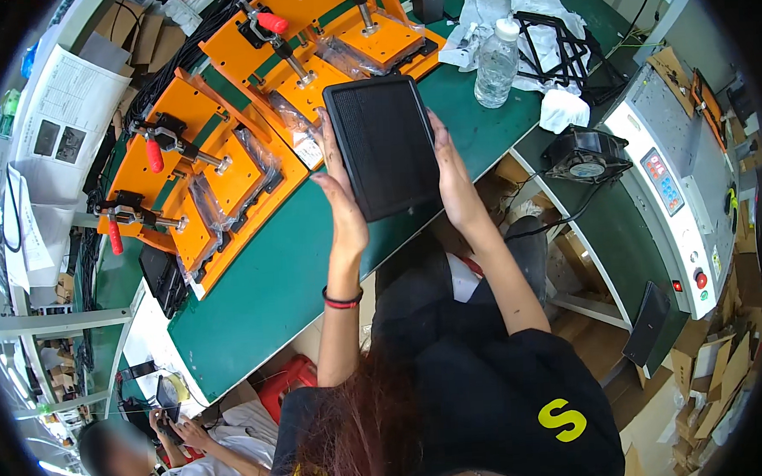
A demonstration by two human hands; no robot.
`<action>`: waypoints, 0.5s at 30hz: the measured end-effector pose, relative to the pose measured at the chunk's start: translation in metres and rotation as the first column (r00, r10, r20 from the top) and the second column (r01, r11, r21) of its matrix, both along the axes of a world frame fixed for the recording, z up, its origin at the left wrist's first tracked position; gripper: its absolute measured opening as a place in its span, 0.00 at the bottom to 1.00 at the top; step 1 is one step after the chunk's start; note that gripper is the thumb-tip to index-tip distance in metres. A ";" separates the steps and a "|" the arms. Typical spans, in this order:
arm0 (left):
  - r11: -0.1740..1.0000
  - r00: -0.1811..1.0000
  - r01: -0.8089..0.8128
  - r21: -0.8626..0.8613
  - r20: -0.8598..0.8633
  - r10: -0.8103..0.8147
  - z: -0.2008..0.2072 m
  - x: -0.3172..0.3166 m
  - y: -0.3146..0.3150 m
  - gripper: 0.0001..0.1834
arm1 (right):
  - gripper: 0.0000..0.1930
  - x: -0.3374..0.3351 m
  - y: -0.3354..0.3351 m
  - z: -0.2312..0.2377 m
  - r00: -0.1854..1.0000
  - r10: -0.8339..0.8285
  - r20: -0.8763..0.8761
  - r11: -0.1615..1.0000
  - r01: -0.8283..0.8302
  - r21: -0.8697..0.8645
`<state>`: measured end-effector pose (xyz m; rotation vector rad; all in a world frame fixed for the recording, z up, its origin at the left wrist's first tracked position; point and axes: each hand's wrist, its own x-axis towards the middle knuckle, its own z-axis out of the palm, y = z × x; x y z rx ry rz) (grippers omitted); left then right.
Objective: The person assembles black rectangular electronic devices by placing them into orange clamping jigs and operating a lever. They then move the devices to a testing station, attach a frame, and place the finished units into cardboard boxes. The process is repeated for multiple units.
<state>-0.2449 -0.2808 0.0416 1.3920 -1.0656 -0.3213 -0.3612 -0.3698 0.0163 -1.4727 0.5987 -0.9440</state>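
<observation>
Between my two hands I hold a flat black rectangular panel [386, 148] with rounded corners, a raised rim and a finely textured face, tilted above the green bench. My left hand [343, 201] grips its left edge, with the thumb by the lower left corner. On the opposite edge, my right hand [455, 175] presses with its fingers along the side. What lies behind the panel is hidden. Close beyond it stand orange clamping fixtures [298, 178] with metal plungers, a red-handled toggle clamp [154, 154] among them, and clear plastic film over their beds.
The green bench [265, 307] runs diagonally. A clear bottle [497, 67] stands by crumpled white sheets and black frames [551, 52]. To the right are a small fan [587, 154] and a white machine [663, 183] with buttons. Another person [203, 450] works at lower left.
</observation>
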 end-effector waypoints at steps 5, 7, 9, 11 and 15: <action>0.992 0.994 -0.110 0.066 0.020 0.109 -0.031 0.005 -0.017 0.45 | 0.38 0.004 -0.037 0.002 0.977 0.061 -0.205 0.995 -0.075 -0.065; 0.986 0.988 -0.155 0.063 0.023 0.154 -0.042 0.004 -0.025 0.41 | 0.39 0.007 -0.043 -0.001 0.955 0.047 -0.292 0.992 -0.078 -0.096; 0.978 0.984 -0.178 0.108 0.023 0.177 -0.051 -0.001 -0.027 0.40 | 0.39 0.008 -0.045 -0.006 0.930 0.036 -0.365 0.990 -0.083 -0.114; 0.966 0.979 -0.204 0.160 0.032 0.201 -0.068 0.000 -0.028 0.39 | 0.40 0.005 -0.048 -0.012 0.905 0.030 -0.424 0.989 -0.088 -0.118; 0.968 0.984 -0.179 0.174 0.029 0.176 -0.082 -0.001 -0.032 0.39 | 0.41 0.001 -0.049 -0.025 0.880 0.029 -0.474 0.989 -0.095 -0.115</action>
